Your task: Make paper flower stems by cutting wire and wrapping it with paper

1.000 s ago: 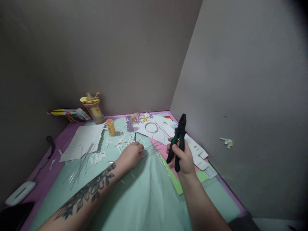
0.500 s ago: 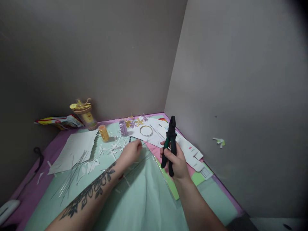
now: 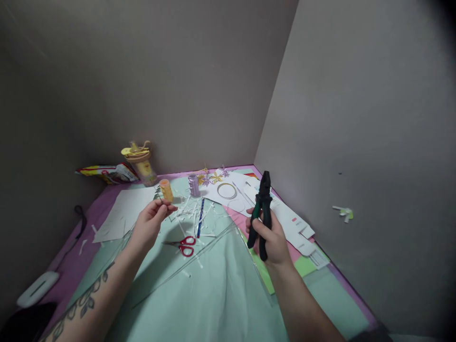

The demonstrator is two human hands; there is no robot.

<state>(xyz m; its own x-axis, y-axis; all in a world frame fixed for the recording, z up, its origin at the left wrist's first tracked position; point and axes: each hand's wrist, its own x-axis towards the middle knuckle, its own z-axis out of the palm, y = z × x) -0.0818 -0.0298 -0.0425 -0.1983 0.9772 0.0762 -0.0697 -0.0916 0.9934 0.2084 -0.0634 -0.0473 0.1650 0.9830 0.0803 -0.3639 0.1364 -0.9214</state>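
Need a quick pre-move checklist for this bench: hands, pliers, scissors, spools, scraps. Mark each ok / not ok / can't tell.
1. Right hand has the pliers: ok, gripped by the handles, head pointing up and away.
2. Plier jaws shut or open: cannot tell, too small and dark.
3. Left hand has a wire: cannot tell; fingertips pinched, with a faint thin line near them.
4. Scissors set down: ok, lying on the green cover, touched by neither hand.
5. Orange spool and purple spool upright: ok.
6. Scraps cleared: not ok, white paper scraps scattered beside the blue stick.
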